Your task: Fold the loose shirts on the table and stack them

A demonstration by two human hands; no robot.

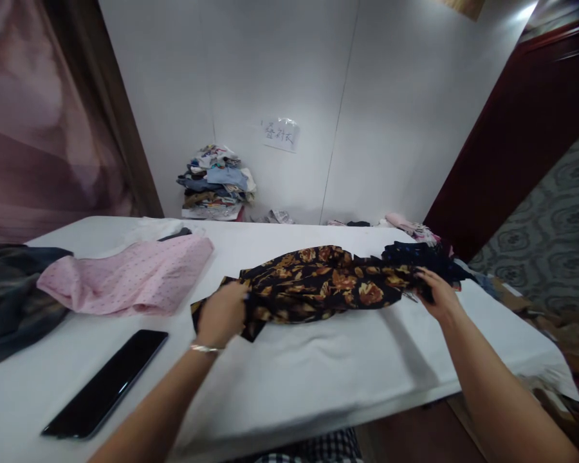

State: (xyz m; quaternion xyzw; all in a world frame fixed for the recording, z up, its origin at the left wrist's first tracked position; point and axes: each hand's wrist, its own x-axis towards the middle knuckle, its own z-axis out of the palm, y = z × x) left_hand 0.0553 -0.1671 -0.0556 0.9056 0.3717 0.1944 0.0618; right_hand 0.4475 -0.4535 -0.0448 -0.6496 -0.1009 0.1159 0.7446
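Observation:
A black garment with a brown and gold flower print [318, 283] stretches crosswise over the white table, bunched into a long strip. At its left end my left hand [224, 312], wearing a bracelet and blurred, is closed on the cloth. My right hand [437, 296] grips the other end with the fingers curled over it. That right end looks lifted a little off the table, with a shadow below. Beyond my right hand lies a dark navy garment [410, 252]. Whether the flowered piece is a shirt or a dress, I cannot tell.
On the white table [338, 379] a black phone [109, 386] lies at front left. A pink dotted garment [135, 276] and a dark garment [14, 296] lie behind it. Piled clothes [217, 180] stand at the back wall, below a paper sign [280, 134]. Boxes [569, 334] fill the right floor.

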